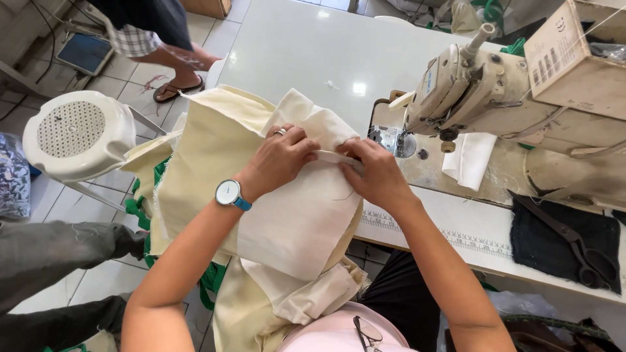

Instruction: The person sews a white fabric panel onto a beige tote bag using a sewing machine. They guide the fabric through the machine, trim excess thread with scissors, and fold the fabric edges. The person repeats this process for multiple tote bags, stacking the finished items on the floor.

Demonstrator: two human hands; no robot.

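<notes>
beside the sewing machine (482, 91), at the white table (293, 45) edge, left hand (277, 160) (ring, wristwatch) and right hand (375, 173) both pinch a folded seam of the cream fabric (293, 221) between closed fingertips.

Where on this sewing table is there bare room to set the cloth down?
The white tabletop beyond the cloth and left of the sewing machine is bare. A narrow bare strip runs along the printed ruler. It is crowded around the needle, where both hands work, and right, where scissors lie on a dark cloth.
</notes>
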